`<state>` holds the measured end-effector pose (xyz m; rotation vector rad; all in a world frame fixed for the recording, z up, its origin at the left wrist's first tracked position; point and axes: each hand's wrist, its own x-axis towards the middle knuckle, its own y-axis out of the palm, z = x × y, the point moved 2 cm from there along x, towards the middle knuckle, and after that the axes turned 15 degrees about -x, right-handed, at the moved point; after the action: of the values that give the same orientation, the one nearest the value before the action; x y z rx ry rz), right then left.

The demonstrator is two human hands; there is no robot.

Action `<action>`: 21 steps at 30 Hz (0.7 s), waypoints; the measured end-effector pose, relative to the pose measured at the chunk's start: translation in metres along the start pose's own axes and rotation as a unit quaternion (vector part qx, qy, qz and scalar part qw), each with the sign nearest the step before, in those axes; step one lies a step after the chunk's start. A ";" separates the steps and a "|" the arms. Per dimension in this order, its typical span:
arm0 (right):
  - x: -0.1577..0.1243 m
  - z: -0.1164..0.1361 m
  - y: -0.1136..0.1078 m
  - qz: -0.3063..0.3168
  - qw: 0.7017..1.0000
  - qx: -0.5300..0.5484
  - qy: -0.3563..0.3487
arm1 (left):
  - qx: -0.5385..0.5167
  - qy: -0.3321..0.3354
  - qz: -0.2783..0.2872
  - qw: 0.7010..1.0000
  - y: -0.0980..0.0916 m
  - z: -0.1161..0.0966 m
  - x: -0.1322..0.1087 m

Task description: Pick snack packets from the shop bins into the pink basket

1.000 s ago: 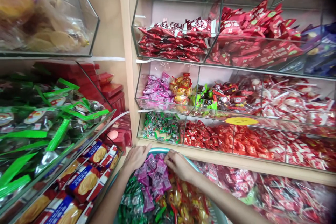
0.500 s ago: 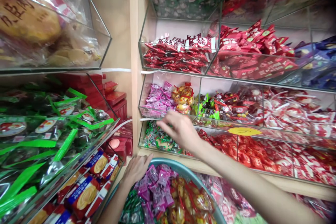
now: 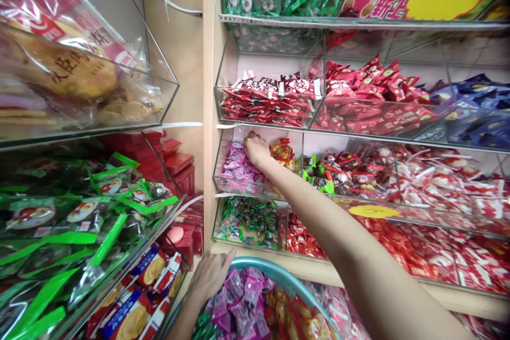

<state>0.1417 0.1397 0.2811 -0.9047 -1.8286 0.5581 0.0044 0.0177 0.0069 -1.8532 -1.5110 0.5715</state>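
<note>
Candies (image 3: 236, 162), many purple, meet one right hand (image 3: 257, 149); one left hand (image 3: 210, 276) touches one basin (image 3: 274, 269); grips unclear.

Right hand (image 3: 257, 150), fingers curled, in clear-walled shelf bin (image 3: 221, 185), at small pink-purple wrapped candies (image 3: 238, 166). Left hand (image 3: 210, 277) at rim of round teal plastic basin (image 3: 274, 268) containing purple wrapped sweets (image 3: 244, 297), red-and-gold packets (image 3: 295, 316).

Bright; glare on upper-left bag (image 3: 79, 66); edges smeared, top-right corner black.
</note>
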 end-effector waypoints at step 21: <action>-0.059 -0.028 -0.032 -0.093 0.990 0.099 0.028 | 0.026 0.006 0.010 1.000 -0.001 -0.001 0.001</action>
<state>0.1705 0.0729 0.2817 -0.6044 -1.7487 0.5797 0.0044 0.0183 0.0085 -1.8298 -1.4580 0.6012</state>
